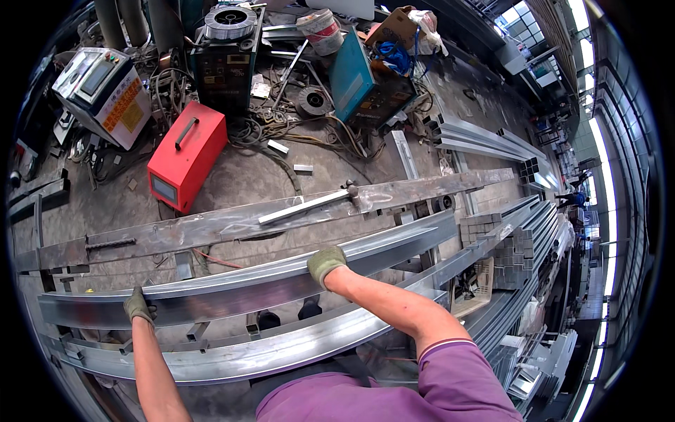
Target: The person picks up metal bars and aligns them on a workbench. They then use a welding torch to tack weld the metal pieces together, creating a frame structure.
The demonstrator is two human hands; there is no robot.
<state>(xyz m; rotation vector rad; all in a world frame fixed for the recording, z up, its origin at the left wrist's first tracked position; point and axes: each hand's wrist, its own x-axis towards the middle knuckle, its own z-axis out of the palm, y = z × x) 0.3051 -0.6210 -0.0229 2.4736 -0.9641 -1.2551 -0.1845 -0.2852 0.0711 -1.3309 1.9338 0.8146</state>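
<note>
A long shiny steel square tube (246, 285) lies across a welding jig in front of me. My left hand (138, 307), in a green work glove, grips the tube near its left end. My right hand (325, 264), also gloved, is closed over the tube's top edge near the middle. A second long steel tube (281, 346) lies parallel just below it, closer to me. Further off, a rusty flat steel beam (232, 224) runs the same way, with a short bright bar (302, 208) resting on it.
A red welding machine (187, 155) stands on the floor beyond the beam, with a blue machine (362, 83), a wire feeder (226, 49) and tangled cables behind. A white control box (105, 95) is at far left. Stacked steel tubes (524, 232) lie to the right.
</note>
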